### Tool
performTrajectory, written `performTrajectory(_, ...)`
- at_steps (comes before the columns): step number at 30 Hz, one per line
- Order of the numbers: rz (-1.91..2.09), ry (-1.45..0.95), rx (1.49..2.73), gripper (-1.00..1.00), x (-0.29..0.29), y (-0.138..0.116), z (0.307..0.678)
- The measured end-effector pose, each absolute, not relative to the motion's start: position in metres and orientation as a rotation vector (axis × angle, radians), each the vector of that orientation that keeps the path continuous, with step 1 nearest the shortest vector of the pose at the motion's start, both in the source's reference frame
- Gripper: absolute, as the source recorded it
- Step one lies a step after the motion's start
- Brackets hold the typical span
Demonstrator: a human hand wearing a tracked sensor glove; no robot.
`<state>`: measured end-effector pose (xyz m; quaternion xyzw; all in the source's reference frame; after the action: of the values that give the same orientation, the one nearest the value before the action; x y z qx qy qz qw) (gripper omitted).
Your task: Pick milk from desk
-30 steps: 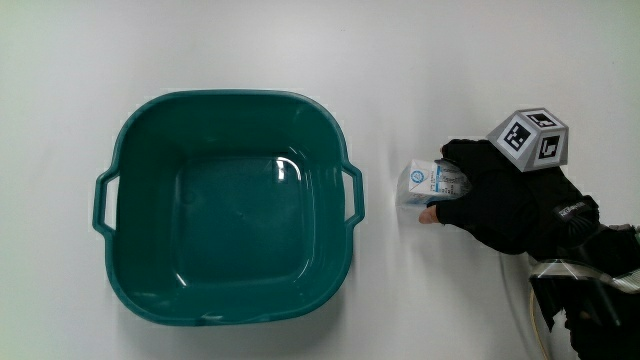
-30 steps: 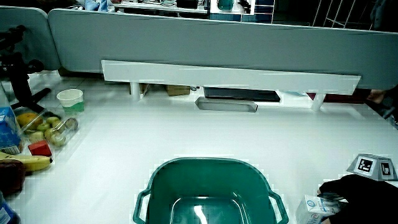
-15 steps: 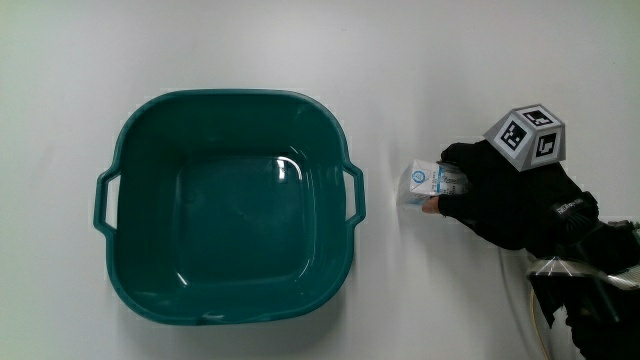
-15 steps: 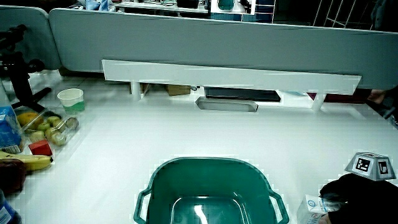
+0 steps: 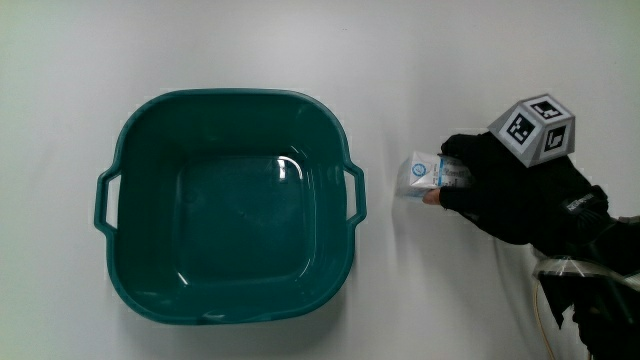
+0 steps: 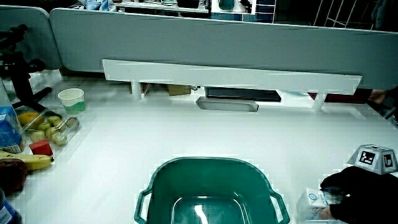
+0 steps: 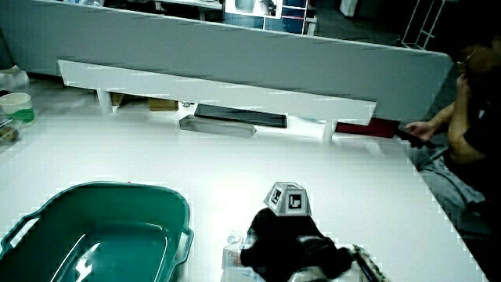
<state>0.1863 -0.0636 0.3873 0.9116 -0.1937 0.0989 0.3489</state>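
A small white and blue milk carton [image 5: 419,175] rests on the white table beside the handle of the green basin [image 5: 135,290]. The gloved hand [image 5: 500,185] with its patterned cube [image 5: 535,127] is closed around the carton's end away from the basin, fingers on one side and thumb on the other. In both side views the carton [image 6: 309,204] [image 7: 232,260] shows next to the basin's rim [image 6: 205,162] [image 7: 102,188], partly covered by the hand [image 6: 360,194] [image 7: 286,239].
The green basin holds nothing. At the table's edge in a side view lie a banana [image 6: 28,162], fruit in a clear box [image 6: 53,130], a paper cup [image 6: 70,98] and a blue carton [image 6: 7,127]. A white shelf [image 6: 230,78] runs along the grey partition.
The hand has shifted slightly farther from the person, still gripping the carton. The carton and basin have kept their places on the table.
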Motion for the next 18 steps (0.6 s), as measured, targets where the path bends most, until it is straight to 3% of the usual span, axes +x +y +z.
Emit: performTrajectory(18,0.279,-0.666,2.481,1.00,0.146,-0.076,0.305)
